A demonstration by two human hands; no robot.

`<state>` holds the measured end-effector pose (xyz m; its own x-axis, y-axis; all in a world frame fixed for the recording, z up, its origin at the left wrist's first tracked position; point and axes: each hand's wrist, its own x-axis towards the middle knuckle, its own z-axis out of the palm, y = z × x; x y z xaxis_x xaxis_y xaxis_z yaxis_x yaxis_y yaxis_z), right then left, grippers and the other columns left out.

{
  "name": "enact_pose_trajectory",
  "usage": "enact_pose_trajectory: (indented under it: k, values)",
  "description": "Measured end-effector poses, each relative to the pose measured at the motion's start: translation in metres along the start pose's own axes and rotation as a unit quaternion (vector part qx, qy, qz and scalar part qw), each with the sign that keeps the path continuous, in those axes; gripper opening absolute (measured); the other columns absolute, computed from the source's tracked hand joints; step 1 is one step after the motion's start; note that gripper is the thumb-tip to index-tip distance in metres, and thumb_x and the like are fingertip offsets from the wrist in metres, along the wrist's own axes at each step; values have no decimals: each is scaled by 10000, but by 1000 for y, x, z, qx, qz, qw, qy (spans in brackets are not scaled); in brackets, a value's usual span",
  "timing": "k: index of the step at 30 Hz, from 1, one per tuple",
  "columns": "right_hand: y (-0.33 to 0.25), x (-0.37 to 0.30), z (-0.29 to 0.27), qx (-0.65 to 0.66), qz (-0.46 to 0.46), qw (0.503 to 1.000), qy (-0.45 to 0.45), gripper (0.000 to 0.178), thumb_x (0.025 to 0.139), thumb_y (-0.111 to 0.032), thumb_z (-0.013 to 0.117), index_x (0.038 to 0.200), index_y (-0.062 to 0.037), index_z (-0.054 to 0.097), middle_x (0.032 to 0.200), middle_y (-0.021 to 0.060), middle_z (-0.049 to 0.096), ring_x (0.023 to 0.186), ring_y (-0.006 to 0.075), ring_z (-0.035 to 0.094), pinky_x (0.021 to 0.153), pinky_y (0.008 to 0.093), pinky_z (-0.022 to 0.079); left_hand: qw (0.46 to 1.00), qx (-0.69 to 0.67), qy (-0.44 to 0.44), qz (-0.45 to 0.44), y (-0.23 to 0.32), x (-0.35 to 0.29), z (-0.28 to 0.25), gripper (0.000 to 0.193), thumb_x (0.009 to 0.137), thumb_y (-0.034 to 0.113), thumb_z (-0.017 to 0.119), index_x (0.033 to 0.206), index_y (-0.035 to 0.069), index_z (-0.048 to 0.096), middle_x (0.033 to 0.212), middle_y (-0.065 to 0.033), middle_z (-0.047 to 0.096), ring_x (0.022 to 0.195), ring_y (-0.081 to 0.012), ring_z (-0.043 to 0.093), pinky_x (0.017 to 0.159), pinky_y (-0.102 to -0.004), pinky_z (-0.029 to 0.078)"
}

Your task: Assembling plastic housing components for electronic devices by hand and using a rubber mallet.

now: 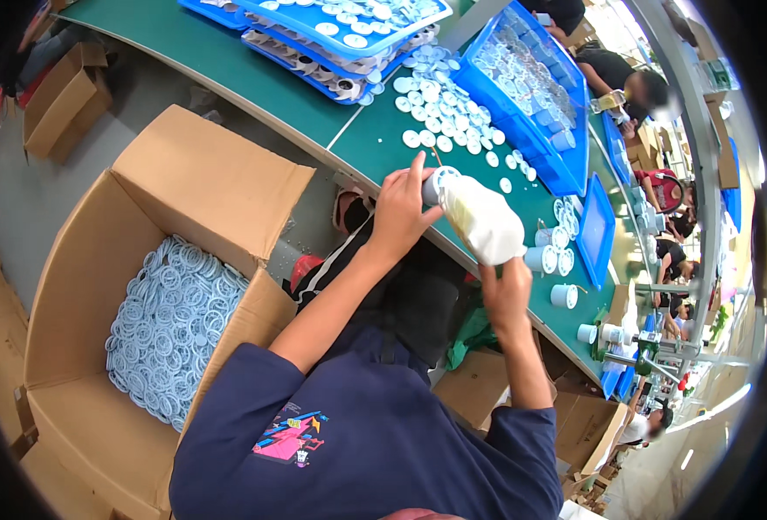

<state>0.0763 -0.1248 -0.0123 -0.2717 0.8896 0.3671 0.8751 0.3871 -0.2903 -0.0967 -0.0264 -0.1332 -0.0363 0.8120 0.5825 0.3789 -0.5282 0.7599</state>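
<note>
Near the table's front edge, my left hand (398,212) is closed around a small light blue cylindrical part (436,185) with a pale ring-like face. My right hand (507,293) grips a white, bulging bottle-like object (492,225), yellowish along one side. Its narrower end meets the blue part; the exact contact is hidden. On the green table (383,139) just beyond lie many loose pale discs (444,113). To the right of my right hand stand several light blue cylindrical parts (564,295), some with thin brown sticks or wires.
An open cardboard box (188,178) of light blue rings (175,321) stands at my left. Stacked blue trays (349,48) hold discs at the back. A blue bin (522,143) of parts and a flat blue tray (598,230) lie right. Other people work across the table.
</note>
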Motion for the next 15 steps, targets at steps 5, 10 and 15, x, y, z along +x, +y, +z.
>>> enact_pose_trajectory:
  k: [5, 10, 15]
  values:
    - [7, -7, 13, 157, 224, 961, 49, 253, 1063, -203, 611, 1187, 17, 621, 749, 117, 636, 607, 220, 595, 587, 371, 478, 998, -20, -56, -11, -6, -4, -15, 929, 775, 234, 887, 1515, -25, 389, 1255, -135, 711, 1191, -344, 632, 1081, -454, 418]
    - [10, 15, -20, 109, 224, 964, -89, 348, 1054, -232, 631, 1305, 6, 596, 793, 199, 690, 647, 304, 654, 631, 401, 497, 986, -55, -146, -58, -4, 1, -27, 922, 790, 282, 880, 1531, 9, 404, 1291, -162, 705, 1242, -384, 593, 1083, -467, 426]
    - [26, 13, 6, 129, 83, 986, 62, 392, 1024, -271, 674, 1329, -36, 601, 960, 273, 722, 885, 469, 701, 734, 468, 537, 978, -66, -184, -76, -3, 9, -30, 915, 792, 293, 883, 1541, 24, 429, 1338, -194, 689, 1292, -383, 576, 1110, -456, 420]
